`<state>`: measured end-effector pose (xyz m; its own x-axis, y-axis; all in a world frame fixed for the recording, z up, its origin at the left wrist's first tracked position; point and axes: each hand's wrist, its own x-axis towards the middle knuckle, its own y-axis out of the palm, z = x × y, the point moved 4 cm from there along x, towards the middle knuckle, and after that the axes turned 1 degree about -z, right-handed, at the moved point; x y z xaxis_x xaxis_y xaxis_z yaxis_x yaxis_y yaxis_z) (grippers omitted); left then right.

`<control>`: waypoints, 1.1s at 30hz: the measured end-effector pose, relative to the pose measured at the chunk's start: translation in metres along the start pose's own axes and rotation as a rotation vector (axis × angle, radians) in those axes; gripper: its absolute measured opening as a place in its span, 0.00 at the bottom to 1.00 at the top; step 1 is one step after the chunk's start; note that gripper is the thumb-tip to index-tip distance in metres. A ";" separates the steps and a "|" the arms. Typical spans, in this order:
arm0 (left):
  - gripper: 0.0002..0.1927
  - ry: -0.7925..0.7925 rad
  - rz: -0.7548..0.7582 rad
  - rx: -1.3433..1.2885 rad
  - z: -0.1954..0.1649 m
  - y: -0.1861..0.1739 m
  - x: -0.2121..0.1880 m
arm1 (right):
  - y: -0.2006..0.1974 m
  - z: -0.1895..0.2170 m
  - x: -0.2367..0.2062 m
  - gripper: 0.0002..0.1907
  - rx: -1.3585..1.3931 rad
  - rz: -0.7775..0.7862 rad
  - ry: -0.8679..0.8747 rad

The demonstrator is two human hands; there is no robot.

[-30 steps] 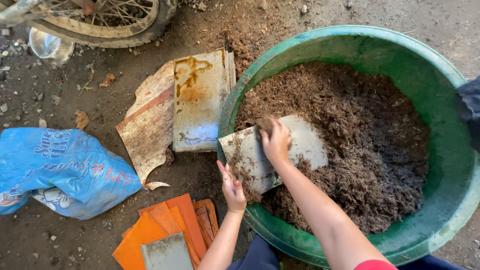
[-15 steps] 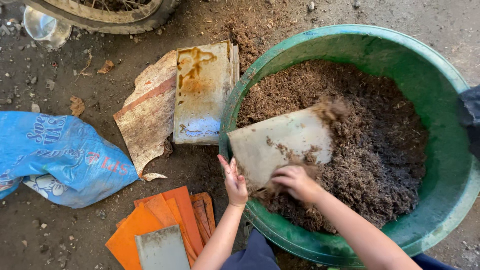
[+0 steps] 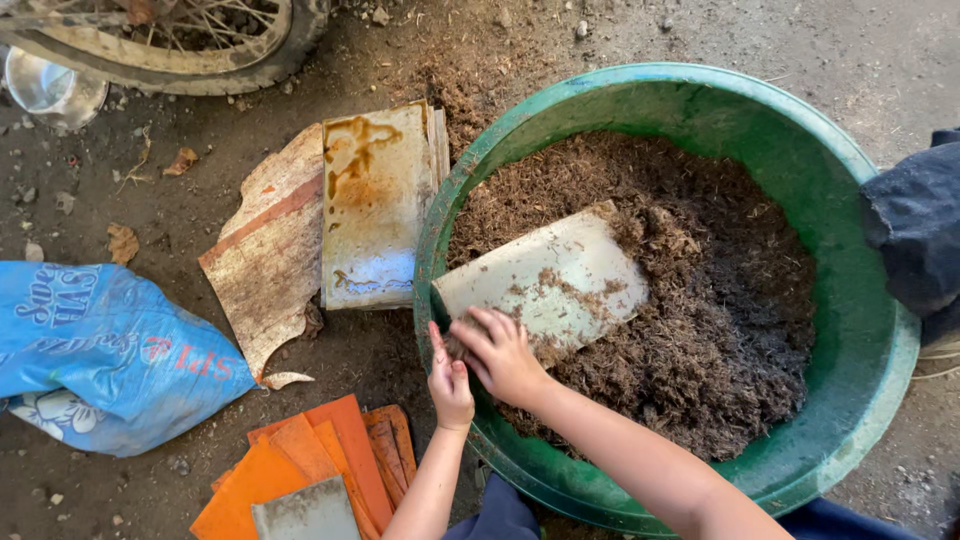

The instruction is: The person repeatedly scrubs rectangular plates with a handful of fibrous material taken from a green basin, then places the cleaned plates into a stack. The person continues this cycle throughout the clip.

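Observation:
A big green basin (image 3: 860,250) holds dark brown fibrous soil (image 3: 720,330). A pale flat board (image 3: 560,275) lies tilted in the soil near the basin's left rim, with crumbs of soil on it. My right hand (image 3: 505,355) rests on the board's near edge, fingers curled over it. My left hand (image 3: 450,378) is at the basin's rim just beside it, thumb up, touching the board's lower left corner. Both hands meet at that corner.
A rusty metal sheet (image 3: 375,205) and a torn board (image 3: 265,255) lie left of the basin. A blue plastic sack (image 3: 100,350) is further left. Orange flat pieces (image 3: 320,465) are stacked near my left arm. A wheel (image 3: 170,40) is at top left; dark cloth (image 3: 915,225) at right.
My right hand slid from the top of the board down to its near edge, beside my left hand. The board now lies clear of the hand, more exposed on the soil.

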<state>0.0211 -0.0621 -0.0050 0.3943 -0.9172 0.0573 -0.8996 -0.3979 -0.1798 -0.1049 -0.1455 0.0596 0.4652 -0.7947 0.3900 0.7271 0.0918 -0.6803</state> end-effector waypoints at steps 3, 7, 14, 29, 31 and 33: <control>0.41 0.015 0.007 -0.164 -0.002 0.001 0.001 | -0.018 -0.018 0.007 0.25 -0.155 -0.013 -0.066; 0.40 -0.092 -0.030 0.059 0.001 -0.002 0.000 | -0.065 -0.128 0.011 0.14 -0.087 -0.079 0.829; 0.34 -0.136 -0.090 0.014 0.011 0.001 -0.002 | -0.021 -0.042 -0.028 0.26 -0.096 0.093 0.642; 0.22 -0.423 -0.068 0.118 0.029 0.017 0.006 | -0.130 -0.270 -0.044 0.63 -0.253 0.404 1.152; 0.23 -0.441 -0.110 0.167 0.022 0.003 0.011 | -0.134 -0.282 -0.053 0.65 -0.356 0.505 1.086; 0.23 -0.495 -0.134 0.103 0.017 -0.019 0.018 | -0.134 -0.284 -0.059 0.65 -0.425 0.541 1.030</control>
<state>0.0487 -0.0701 -0.0171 0.5684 -0.7298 -0.3799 -0.8220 -0.4842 -0.2997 -0.3736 -0.2814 -0.0483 -0.0988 -0.8342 -0.5425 0.2546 0.5058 -0.8242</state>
